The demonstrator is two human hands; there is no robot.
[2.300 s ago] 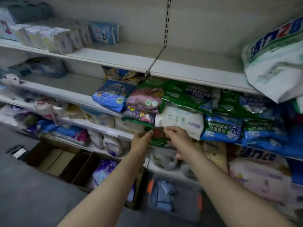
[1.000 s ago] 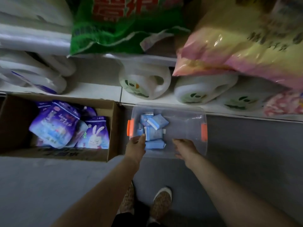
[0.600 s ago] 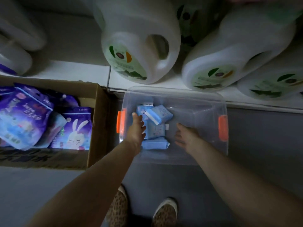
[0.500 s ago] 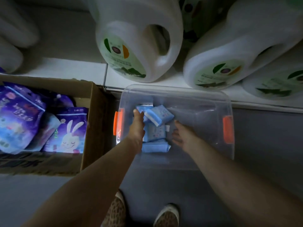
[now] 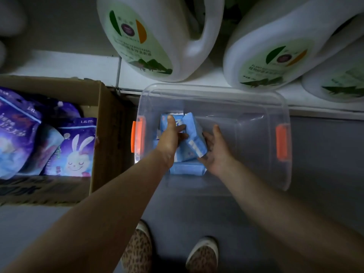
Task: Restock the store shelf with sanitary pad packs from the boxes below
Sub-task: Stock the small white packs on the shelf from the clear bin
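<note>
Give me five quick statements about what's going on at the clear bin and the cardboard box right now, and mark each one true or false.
1. Both hands reach into the clear plastic bin. True.
2. The blue packs lie in the cardboard box. False: they are in the bin.
3. The bin has orange latches. True.
4. The cardboard box holds purple packs. True.
5. The right hand is clenched in a fist. False: its fingers are spread beside a blue pack.

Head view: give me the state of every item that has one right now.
clear bin: lidless, on floor, mostly bare
blue packs: clustered at bin's left end
left hand: fingers on the packs
right hand: open, against the packs
cardboard box: open, holds purple packs
detergent jugs: on the bottom shelf
</note>
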